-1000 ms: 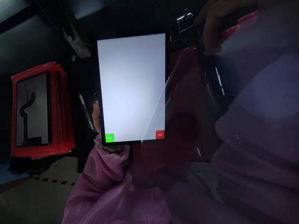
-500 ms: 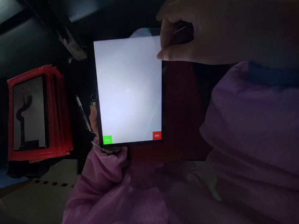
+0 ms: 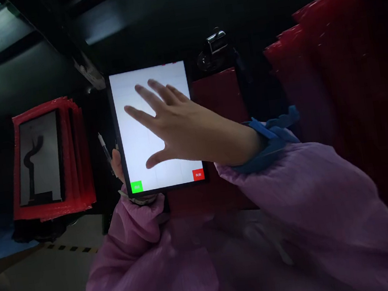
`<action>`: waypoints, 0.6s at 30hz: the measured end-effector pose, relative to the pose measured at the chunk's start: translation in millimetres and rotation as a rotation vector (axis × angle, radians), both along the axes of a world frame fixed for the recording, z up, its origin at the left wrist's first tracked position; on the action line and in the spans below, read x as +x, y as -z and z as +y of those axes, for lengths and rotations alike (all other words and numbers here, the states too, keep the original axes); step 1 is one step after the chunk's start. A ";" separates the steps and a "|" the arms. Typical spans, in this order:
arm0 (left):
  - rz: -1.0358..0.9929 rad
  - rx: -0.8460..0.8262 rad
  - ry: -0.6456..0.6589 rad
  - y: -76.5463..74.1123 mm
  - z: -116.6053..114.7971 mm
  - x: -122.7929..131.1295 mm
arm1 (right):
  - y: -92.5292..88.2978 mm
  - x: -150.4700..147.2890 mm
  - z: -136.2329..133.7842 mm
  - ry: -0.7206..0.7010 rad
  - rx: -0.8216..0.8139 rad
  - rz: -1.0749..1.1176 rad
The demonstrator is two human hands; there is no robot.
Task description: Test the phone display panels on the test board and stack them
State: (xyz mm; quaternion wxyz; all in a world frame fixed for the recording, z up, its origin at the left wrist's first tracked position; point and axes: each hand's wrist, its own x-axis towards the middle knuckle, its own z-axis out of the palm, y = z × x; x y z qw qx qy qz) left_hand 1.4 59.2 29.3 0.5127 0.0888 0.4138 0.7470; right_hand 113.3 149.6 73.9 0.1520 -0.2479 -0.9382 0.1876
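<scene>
A lit white display panel (image 3: 133, 149) with a thin dark frame is tilted up in front of me. A green box (image 3: 137, 186) shows in its lower left corner and a red box (image 3: 198, 174) in its lower right. My left hand (image 3: 117, 165) grips the panel at the left edge; only the thumb shows, and the fingers are hidden behind it. My right hand (image 3: 173, 124) is open over the bright face, fingers spread and palm toward it. Whether it touches the glass I cannot tell. A blue wrist strap (image 3: 270, 147) circles the right wrist.
On the left is a stack of red wrapped sheets (image 3: 82, 156) with a dark-edged panel (image 3: 40, 157) on top. A pen (image 3: 104, 146) lies between stack and display. More red wrapping (image 3: 310, 47) rises at right. A shiny metal piece (image 3: 217, 41) sits behind a red pad (image 3: 221, 93).
My right hand has left the panel's upper right corner, where its fingers were pinched, and now spreads over the screen. The clear-looking film by that corner is out of sight.
</scene>
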 end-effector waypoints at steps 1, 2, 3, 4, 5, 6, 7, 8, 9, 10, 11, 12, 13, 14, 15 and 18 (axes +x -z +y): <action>-0.017 0.022 0.003 1.7 0.0 -1.8 | -0.8 -1.3 -2.4 0.003 0.001 -0.011; -0.031 0.021 0.003 3.7 0.0 -4.0 | -3.4 -2.5 -4.7 0.011 0.000 -0.025; -0.038 0.011 -0.003 5.5 0.0 -6.0 | -7.1 -3.6 -6.7 0.025 0.000 -0.043; -0.038 -0.001 -0.013 6.8 0.2 -7.7 | -11.1 -4.5 -8.1 0.039 0.002 -0.062; -0.038 -0.004 -0.015 7.7 0.5 -8.9 | -14.6 -5.2 -8.6 0.047 0.005 -0.077; -0.039 0.003 -0.010 8.1 0.7 -9.7 | -17.4 -5.4 -8.1 0.051 0.005 -0.082; -0.039 0.017 -0.002 8.2 0.8 -10.2 | -19.4 -5.0 -6.4 0.051 -0.003 -0.072; -0.038 0.035 0.010 8.3 0.5 -10.8 | -20.9 -3.7 -3.5 0.053 -0.023 -0.043; -0.033 0.049 0.022 8.5 -0.1 -11.7 | -22.4 -1.5 0.6 0.061 -0.056 0.007; -0.024 0.055 0.037 9.0 -1.1 -13.2 | -24.3 1.8 5.6 0.078 -0.093 0.073; -0.009 0.052 0.058 9.9 -2.2 -15.3 | -26.7 5.9 11.2 0.106 -0.126 0.149; 0.012 0.045 0.078 10.9 -3.3 -18.0 | -29.7 10.6 17.3 0.141 -0.149 0.228; 0.032 0.034 0.101 12.0 -4.2 -21.1 | -32.8 15.4 23.6 0.179 -0.167 0.304; 0.053 0.024 0.123 12.9 -4.6 -24.3 | -35.6 19.9 29.9 0.223 -0.187 0.368; 0.070 0.018 0.141 13.6 -4.5 -27.5 | -37.2 23.6 36.1 0.273 -0.214 0.417; 0.130 -0.010 0.168 13.3 -1.4 -35.4 | -30.6 28.0 54.3 0.413 -0.325 0.463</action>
